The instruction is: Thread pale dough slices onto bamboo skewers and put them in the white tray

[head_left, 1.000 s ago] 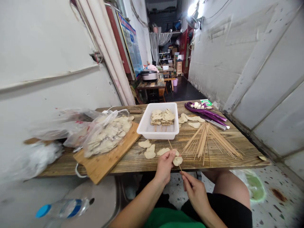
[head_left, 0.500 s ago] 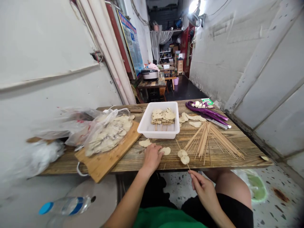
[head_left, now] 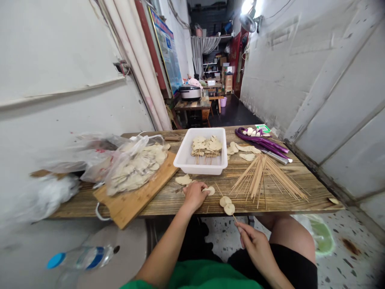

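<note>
My right hand [head_left: 254, 241] pinches the lower end of a thin wooden skewer [head_left: 235, 218], which tilts up and left past the table's front edge. Two round pale slices [head_left: 227, 205] are threaded on it, and its bare tip sticks out beyond them. On the tabletop my left hand [head_left: 195, 196] has its thumb and fingers closed at the edge of another pale slice [head_left: 211, 190]. Just behind that hand lies one more loose slice [head_left: 183, 179], partly covered by the fingers. A white plastic tub [head_left: 200, 170] holding several filled skewers stands behind both hands.
Loose bamboo skewers [head_left: 260, 176] fan out on the right, beside purple eggplants [head_left: 264, 142] and a knife blade [head_left: 278, 157]. At left, a wooden board [head_left: 135, 210] carries a plastic bag of sliced pieces [head_left: 138, 168]. A bottle [head_left: 84, 257] lies below the table's left side.
My right hand has moved the skewer and its slices a little left, closer to my left hand. My left hand has shifted slightly right, its fingers further over the slice.
</note>
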The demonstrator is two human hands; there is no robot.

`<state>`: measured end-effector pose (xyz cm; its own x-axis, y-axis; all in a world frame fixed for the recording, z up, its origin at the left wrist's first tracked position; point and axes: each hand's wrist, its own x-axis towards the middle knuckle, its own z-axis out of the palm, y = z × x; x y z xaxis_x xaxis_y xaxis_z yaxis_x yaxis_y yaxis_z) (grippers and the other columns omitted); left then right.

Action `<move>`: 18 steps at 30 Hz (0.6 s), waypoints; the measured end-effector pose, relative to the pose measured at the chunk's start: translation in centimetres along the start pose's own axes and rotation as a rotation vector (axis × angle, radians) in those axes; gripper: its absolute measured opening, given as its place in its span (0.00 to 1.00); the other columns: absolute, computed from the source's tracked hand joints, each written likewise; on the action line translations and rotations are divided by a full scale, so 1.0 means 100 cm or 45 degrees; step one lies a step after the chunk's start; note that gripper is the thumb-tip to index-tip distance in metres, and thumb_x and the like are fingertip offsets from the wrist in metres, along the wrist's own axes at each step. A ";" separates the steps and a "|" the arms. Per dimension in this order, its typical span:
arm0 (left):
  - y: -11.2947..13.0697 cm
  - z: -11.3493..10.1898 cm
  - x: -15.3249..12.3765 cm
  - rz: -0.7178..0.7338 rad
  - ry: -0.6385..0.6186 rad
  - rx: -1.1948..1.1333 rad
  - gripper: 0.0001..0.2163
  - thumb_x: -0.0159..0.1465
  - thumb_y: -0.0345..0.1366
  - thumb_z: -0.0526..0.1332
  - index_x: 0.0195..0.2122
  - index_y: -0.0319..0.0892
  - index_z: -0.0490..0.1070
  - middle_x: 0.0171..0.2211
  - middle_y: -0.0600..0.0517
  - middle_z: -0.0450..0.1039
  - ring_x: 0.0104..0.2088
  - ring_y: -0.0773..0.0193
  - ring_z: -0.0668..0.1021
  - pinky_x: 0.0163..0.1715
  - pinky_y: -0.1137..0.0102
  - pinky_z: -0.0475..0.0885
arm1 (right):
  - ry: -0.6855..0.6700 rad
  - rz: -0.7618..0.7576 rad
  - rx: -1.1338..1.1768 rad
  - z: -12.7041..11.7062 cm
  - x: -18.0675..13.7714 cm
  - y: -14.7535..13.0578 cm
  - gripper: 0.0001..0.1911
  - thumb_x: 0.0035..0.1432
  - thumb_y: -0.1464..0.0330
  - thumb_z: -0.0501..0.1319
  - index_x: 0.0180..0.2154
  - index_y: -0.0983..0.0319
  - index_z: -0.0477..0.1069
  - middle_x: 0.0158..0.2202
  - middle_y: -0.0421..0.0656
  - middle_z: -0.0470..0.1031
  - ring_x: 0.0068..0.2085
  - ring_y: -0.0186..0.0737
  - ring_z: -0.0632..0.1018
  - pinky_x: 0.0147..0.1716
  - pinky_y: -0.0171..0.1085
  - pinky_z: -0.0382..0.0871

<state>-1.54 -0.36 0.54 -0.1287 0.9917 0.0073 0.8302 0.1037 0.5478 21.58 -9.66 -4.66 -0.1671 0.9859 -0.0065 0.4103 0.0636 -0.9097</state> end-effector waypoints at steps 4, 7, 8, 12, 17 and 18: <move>-0.006 0.001 0.000 0.074 0.058 -0.276 0.05 0.52 0.34 0.60 0.30 0.43 0.72 0.28 0.53 0.73 0.32 0.62 0.73 0.37 0.69 0.62 | -0.014 -0.008 0.022 -0.003 -0.005 -0.001 0.23 0.60 0.56 0.52 0.42 0.65 0.76 0.15 0.39 0.69 0.19 0.38 0.72 0.21 0.33 0.66; -0.011 0.005 0.000 0.126 0.035 -0.475 0.05 0.52 0.34 0.60 0.30 0.42 0.73 0.26 0.54 0.73 0.28 0.64 0.73 0.32 0.71 0.63 | -0.034 -0.014 0.004 -0.005 -0.009 0.001 0.22 0.60 0.57 0.53 0.43 0.65 0.76 0.16 0.39 0.70 0.20 0.39 0.73 0.22 0.33 0.67; -0.012 0.006 0.001 0.140 0.028 -0.507 0.06 0.53 0.35 0.59 0.30 0.42 0.74 0.26 0.53 0.74 0.28 0.64 0.73 0.31 0.71 0.64 | -0.045 -0.017 -0.002 -0.006 -0.011 0.001 0.22 0.60 0.57 0.53 0.43 0.65 0.76 0.16 0.39 0.70 0.20 0.39 0.73 0.22 0.33 0.67; -0.013 0.007 0.003 0.126 0.097 -0.632 0.07 0.55 0.36 0.58 0.30 0.43 0.75 0.29 0.52 0.76 0.31 0.62 0.75 0.33 0.71 0.65 | -0.105 -0.025 -0.012 -0.006 -0.014 0.000 0.23 0.61 0.57 0.52 0.45 0.66 0.76 0.15 0.39 0.70 0.19 0.38 0.72 0.20 0.32 0.65; -0.012 0.006 0.006 0.024 0.040 -0.966 0.08 0.53 0.39 0.61 0.31 0.41 0.75 0.28 0.51 0.76 0.29 0.62 0.76 0.30 0.71 0.67 | -0.132 -0.010 -0.047 -0.004 -0.014 -0.004 0.25 0.61 0.56 0.51 0.44 0.67 0.76 0.16 0.40 0.71 0.20 0.38 0.72 0.22 0.33 0.66; -0.012 0.006 0.006 0.011 0.032 -1.006 0.08 0.53 0.39 0.62 0.31 0.41 0.75 0.28 0.51 0.77 0.29 0.63 0.76 0.30 0.71 0.67 | -0.132 -0.007 -0.048 -0.004 -0.013 -0.004 0.25 0.61 0.56 0.51 0.44 0.67 0.76 0.17 0.40 0.71 0.20 0.38 0.72 0.22 0.33 0.66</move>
<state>-2.29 0.15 -0.59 -0.1440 0.9892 0.0282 0.2010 0.0013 0.9796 21.98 -10.95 -4.09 -0.2606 0.9643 -0.0467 0.4425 0.0763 -0.8935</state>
